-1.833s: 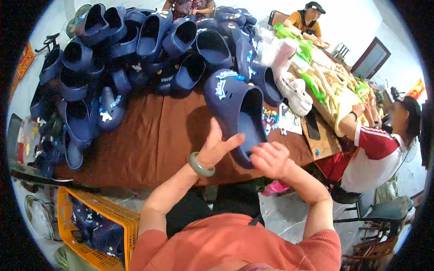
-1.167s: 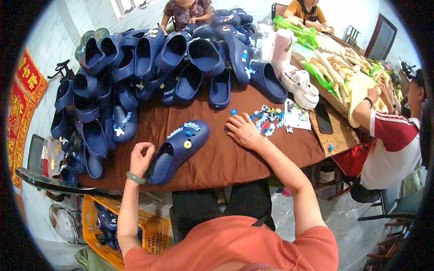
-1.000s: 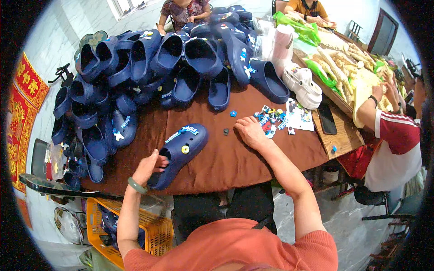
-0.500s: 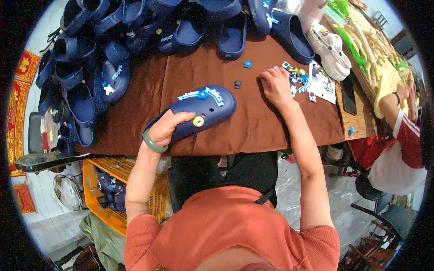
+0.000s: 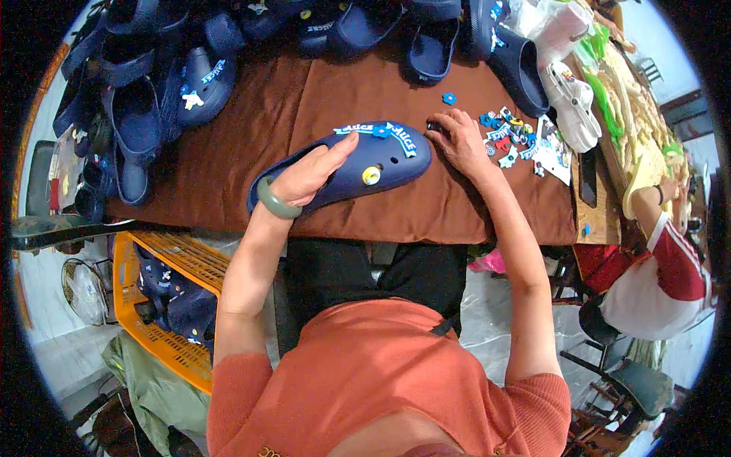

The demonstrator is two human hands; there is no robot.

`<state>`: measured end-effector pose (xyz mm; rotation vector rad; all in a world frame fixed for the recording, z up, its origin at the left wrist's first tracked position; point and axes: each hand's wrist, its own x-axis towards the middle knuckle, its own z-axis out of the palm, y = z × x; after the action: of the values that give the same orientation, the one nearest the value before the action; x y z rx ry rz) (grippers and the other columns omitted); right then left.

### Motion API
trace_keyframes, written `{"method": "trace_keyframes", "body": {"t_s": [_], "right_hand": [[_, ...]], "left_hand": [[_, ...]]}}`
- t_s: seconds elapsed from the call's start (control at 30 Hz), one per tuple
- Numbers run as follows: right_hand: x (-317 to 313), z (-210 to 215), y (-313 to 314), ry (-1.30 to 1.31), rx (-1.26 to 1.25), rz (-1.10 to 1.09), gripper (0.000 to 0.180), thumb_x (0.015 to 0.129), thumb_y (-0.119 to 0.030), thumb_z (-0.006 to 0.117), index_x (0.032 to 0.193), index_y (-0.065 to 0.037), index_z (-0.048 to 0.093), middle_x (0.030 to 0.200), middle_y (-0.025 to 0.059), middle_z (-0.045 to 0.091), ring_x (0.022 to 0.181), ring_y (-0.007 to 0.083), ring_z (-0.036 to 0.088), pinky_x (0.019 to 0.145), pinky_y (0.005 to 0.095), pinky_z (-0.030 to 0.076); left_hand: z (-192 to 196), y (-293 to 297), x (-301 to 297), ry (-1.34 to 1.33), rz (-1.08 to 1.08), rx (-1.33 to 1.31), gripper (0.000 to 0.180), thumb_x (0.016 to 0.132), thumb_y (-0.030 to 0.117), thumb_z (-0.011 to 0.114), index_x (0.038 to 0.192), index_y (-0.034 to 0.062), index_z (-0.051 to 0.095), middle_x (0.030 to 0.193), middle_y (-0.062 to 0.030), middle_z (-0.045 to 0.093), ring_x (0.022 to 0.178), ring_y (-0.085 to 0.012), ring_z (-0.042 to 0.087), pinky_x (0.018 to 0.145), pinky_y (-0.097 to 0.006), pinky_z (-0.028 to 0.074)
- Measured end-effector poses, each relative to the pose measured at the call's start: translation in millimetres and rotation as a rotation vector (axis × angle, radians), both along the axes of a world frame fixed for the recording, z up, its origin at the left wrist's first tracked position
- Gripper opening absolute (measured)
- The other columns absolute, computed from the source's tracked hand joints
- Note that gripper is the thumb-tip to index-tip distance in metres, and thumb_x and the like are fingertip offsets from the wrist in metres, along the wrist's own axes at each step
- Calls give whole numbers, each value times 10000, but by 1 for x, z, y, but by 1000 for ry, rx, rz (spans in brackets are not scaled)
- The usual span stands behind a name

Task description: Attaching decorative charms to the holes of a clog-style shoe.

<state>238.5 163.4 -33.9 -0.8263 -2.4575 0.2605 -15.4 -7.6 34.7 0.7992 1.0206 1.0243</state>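
A navy foam clog [image 5: 350, 171] lies at a slant on the brown cloth, toe to the right. Blue-and-white lettered charms, a blue flower charm [image 5: 381, 132] and a round yellow-and-white charm [image 5: 371, 176] sit on its upper. My left hand [image 5: 308, 179] grips the heel end, its thumb side toward the upper. Just beyond the toe, my right hand [image 5: 460, 145] has its bent fingertips closed at a small dark piece [image 5: 434, 127] on the cloth. Mixed shoe charms [image 5: 510, 137] lie in a pile to the right of that hand. A loose blue flower charm [image 5: 449, 99] lies behind it.
More navy clogs [image 5: 137, 114] crowd the left and far sides. White clogs [image 5: 571, 107] and a phone [image 5: 588, 179] lie at the right. An orange crate [image 5: 171, 343] with clogs stands below left. A co-worker's arm [image 5: 655, 213] reaches over the neighbouring table.
My right hand has come from beside the charm pile to the small dark piece. My left hand's thumb has shifted on the clog. The whole view has swung, moving the table up and right.
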Motion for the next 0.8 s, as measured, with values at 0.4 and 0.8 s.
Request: {"method": "trace_keyframes", "body": {"t_s": [0.4,0.8], "right_hand": [[-3,41,-21,171,109,19,403,803,-234,720,1150,-71,595,1199,130,584,1164,331,509,1001,439,361],[-53,68,-47,183,-513,522,478,825,-259,712,1250,-74,592,1320,112,564,1275,297,469,1082,413,352]], "left_hand": [[-14,-14,1,344,-100,221,351,916,215,524,1194,10,585,1118,-44,626,998,-157,582,903,-319,462],[-16,-43,33,515,22,512,450,920,183,495,1319,-23,460,1289,-187,512,1221,-312,481,1048,-411,362]]}}
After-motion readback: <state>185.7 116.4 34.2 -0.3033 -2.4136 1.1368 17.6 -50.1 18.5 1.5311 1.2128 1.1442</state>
